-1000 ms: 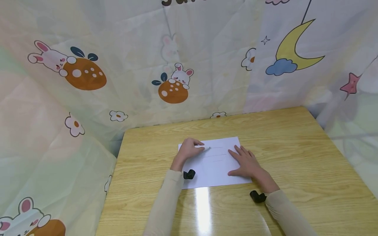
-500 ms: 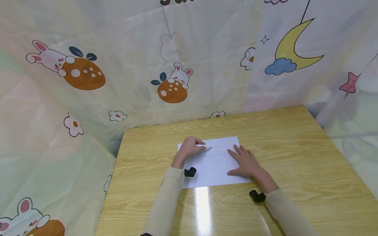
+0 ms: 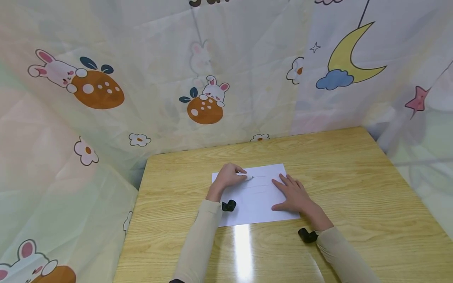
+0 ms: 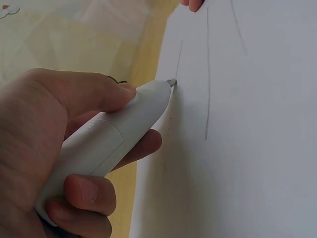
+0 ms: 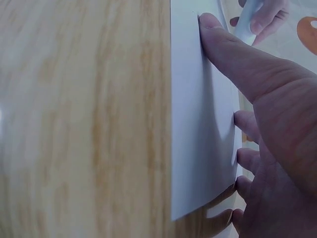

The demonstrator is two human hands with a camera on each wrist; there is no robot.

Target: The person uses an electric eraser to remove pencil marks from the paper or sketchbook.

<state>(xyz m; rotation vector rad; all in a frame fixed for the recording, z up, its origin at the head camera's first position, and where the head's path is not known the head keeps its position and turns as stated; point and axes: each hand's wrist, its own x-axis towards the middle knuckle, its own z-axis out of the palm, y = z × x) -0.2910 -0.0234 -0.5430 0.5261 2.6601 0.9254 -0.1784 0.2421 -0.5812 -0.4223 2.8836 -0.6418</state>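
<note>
- Our left hand (image 3: 228, 175) pinches the white pen (image 4: 111, 131) behind its tip, probably for control, the tip meeting a drawn line (image 4: 179, 60).
- Our right hand (image 3: 293, 195) lies spread on the paper (image 3: 253, 210) beneath both hands, likely to steady it.

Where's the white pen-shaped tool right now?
In the head view, the white pen-shaped tool is in the left hand grip, near the far edge of the paper, its tip at the left end of the topmost line.

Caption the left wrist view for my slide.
Left grip holding a white writing tool, its tip at a thin line on paper.
</note>
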